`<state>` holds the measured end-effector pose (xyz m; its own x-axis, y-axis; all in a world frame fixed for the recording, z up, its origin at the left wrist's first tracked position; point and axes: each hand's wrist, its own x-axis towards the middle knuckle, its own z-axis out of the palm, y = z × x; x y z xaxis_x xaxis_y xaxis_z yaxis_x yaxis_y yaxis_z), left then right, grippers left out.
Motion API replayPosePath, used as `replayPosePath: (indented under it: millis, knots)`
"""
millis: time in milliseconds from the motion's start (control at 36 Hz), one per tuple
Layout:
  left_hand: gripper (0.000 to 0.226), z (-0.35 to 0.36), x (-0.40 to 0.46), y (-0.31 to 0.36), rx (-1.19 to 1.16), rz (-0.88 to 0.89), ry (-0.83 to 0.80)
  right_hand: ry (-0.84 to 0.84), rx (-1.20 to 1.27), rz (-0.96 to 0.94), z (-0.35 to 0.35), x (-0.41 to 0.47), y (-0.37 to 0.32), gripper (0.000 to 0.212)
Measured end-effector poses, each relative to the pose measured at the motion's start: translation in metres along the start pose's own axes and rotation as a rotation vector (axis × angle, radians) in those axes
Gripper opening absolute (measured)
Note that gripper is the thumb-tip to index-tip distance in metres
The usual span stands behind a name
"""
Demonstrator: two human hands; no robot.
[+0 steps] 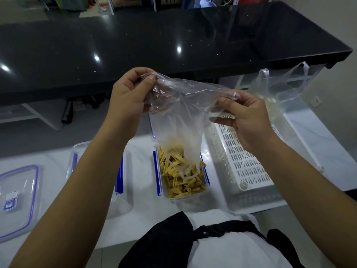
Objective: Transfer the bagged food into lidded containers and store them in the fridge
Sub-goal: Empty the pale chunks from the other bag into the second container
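At the left edge of the white tabletop (139, 219) lies a clear lid (18, 198) with a blue seal and a small blue label whose writing is too blurred to read. Beside it stands an empty container (123, 190) with blue clips, partly hidden by the left forearm. The left hand (127, 97) is raised above the tabletop, thumb and fingers pinching one upper corner of a clear plastic bag (177, 117). The bag hangs downward, its lower end touching the yellow pasta pieces (181, 182) that fill an open container (202, 192) near the tabletop's front edge. A few pieces remain inside the bag's lower end. The right hand (249, 120) pinches the bag's other upper corner, fingers curled on the film. Toward the right edge sits a white slotted basket (245, 161), and behind it, near the far right corner, another clear bag (280, 89) with handles.
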<state>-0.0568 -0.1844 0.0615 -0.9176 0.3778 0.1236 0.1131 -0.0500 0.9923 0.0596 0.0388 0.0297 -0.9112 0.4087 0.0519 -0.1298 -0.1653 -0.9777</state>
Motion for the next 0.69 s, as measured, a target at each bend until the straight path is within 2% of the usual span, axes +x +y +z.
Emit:
replayPosePath:
  millis: [222,306,389,444,528,611,694]
  knots:
    - [0.014,-0.020,0.016,-0.004,0.064,0.051,0.049,-0.058,-0.126,-0.143,0.004,0.004,-0.019,0.017]
    - [0.021,-0.026,0.021,-0.006,0.073,0.044,0.043,-0.075,-0.156,-0.161,0.009,0.007,-0.024,0.014]
    - [0.042,-0.029,0.022,-0.013,-0.022,-0.036,-0.027,-0.066,-0.153,-0.159,0.012,0.009,-0.026,0.014]
    - [0.062,-0.033,0.018,-0.022,-0.097,-0.103,-0.134,-0.061,-0.154,-0.153,0.014,0.010,-0.026,0.014]
    - [0.083,-0.033,0.005,-0.043,-0.054,-0.205,-0.239,-0.046,-0.147,-0.130,0.015,0.011,-0.023,0.014]
    - [0.066,-0.025,-0.008,-0.059,0.012,-0.192,-0.184,-0.030,-0.153,-0.115,0.012,0.012,-0.021,0.011]
    - [0.047,-0.026,-0.009,-0.063,-0.026,-0.183,-0.103,0.016,-0.142,-0.089,0.005,0.015,-0.021,0.012]
